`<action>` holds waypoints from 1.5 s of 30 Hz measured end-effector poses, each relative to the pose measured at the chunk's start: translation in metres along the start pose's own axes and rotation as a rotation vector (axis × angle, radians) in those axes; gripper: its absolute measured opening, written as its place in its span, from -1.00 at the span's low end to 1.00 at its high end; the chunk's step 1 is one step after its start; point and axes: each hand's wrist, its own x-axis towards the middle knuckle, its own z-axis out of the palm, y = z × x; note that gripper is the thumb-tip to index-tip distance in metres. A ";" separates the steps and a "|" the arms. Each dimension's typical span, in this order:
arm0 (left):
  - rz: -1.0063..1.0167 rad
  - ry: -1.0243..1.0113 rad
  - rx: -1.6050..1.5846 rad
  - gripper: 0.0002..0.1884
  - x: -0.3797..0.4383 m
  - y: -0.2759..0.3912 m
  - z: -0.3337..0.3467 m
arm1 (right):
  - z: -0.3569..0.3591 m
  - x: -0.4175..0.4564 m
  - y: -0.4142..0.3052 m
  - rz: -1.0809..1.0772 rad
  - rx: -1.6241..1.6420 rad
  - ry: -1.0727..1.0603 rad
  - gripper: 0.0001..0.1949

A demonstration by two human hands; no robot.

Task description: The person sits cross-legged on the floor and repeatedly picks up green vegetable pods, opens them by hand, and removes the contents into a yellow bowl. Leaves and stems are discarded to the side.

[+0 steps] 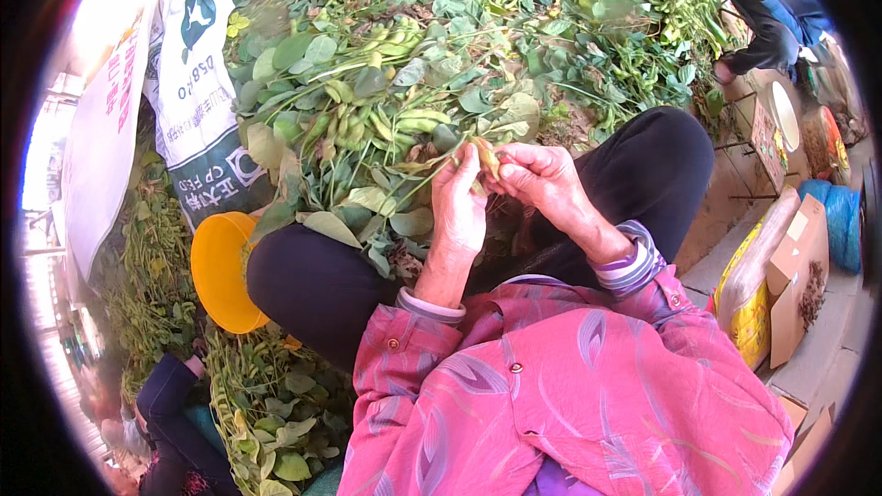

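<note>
Before my lap, my left hand (458, 210) grips a soybean stem (422, 184) whose leaves trail off to the left. Thumb and fingers of my right hand (544, 182) close on a yellowish soybean pod (488, 158) right beside the left fingertips. Whether that pod is still attached to the stem is hidden by the fingers. Just beyond both hands lies a bunch of plump green soybean pods (358, 125), on top of a broad heap of cut soybean plants (482, 55). A yellow plastic bucket (217, 275) is tipped sideways in the view, against my left knee.
A printed white woven feed sack (200, 83) lies at the left. Another person's leg (165, 393) shows at lower left, and a seated person (768, 21) at upper right. Along the right are a stool (761, 138), a flattened cardboard box (803, 275) and a blue roll (834, 224).
</note>
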 end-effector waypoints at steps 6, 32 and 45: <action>-0.001 0.159 0.302 -0.63 -0.010 -0.004 0.014 | -0.014 0.008 -0.003 -0.254 -0.487 0.310 -0.80; -0.127 0.045 0.180 -0.83 -0.007 0.026 0.025 | 0.000 0.003 -0.031 0.196 0.155 0.178 -0.93; -0.026 -0.004 0.070 -0.88 -0.007 0.024 0.029 | 0.010 0.004 -0.007 0.206 0.803 -0.007 -0.88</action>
